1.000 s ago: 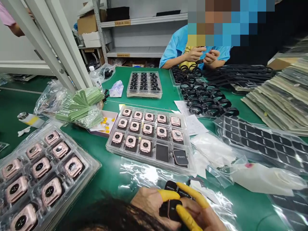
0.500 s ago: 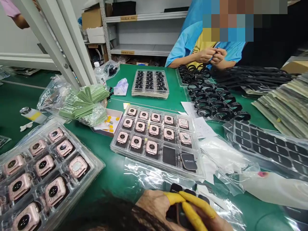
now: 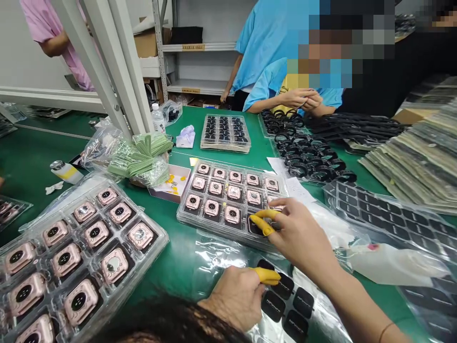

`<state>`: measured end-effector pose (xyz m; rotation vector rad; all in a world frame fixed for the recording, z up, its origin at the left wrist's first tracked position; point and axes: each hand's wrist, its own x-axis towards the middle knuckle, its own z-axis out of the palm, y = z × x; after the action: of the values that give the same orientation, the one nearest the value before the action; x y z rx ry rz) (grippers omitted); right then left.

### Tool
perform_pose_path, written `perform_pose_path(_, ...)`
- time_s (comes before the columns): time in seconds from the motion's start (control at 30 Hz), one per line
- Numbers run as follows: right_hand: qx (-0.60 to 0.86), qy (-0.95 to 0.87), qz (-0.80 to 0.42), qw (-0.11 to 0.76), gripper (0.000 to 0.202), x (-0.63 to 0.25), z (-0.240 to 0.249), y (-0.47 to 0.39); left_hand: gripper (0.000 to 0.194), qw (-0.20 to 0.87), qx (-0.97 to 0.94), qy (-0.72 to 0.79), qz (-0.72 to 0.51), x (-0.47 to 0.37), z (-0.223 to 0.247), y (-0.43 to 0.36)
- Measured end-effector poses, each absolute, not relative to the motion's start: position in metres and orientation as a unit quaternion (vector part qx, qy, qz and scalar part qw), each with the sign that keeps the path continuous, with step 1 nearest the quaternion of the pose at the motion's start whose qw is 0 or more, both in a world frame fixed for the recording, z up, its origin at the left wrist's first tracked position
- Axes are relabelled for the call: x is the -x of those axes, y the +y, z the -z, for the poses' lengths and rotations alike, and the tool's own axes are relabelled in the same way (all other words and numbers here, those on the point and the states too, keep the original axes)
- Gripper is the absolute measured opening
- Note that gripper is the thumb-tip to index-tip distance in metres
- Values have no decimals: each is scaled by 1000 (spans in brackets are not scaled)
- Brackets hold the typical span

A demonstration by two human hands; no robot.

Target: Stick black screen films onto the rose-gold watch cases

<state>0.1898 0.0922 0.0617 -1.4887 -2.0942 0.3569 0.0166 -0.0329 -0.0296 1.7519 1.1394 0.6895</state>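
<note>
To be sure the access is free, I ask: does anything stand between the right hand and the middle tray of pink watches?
Nothing visible does: the right hand has yellow-covered fingertips at the front row of the middle tray. The left hand is nearer the camera, by black squares.

Shows green across the bench [image 3: 176, 267], rose pink on the watches [image 3: 232, 213], many with black round backs [image 3: 79, 301] dotted in white, and black on the squares [image 3: 273, 306], printed with pale lettering. Carries yellow on the finger covers [image 3: 267, 276] of the left hand [image 3: 233, 294] and the right hand [image 3: 296, 227], light green on the fanned straps [image 3: 152, 147], and plain black on the looped bands [image 3: 300, 170]. Adds orange-yellow on the bits [image 3: 173, 178] inside the small box [image 3: 164, 194], sky blue on the co-worker's sleeve [image 3: 266, 85], pink on the shirt [image 3: 43, 21] at far left, and a red-pink spot [image 3: 373, 247] on the white bag [image 3: 396, 267].
</note>
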Motion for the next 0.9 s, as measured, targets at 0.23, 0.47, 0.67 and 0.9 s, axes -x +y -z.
perform_pose_path(0.23,584,-795,-103,130,20,-146,-71,90,57,497,-673,471,-279,-18,5,-28)
perform_pose_path(0.47,570,-693,-358,261,45,-134,-78,101,53,516,-648,473,-300,-16,0,-25)
perform_pose_path(0.67,552,-495,-520,423,66,-179,-94,30,71,583,-566,489,-317,-10,-19,-23)
perform_pose_path(0.9,567,-385,-649,330,67,-231,-39,-38,102,579,-591,498,-261,-7,-29,-23)
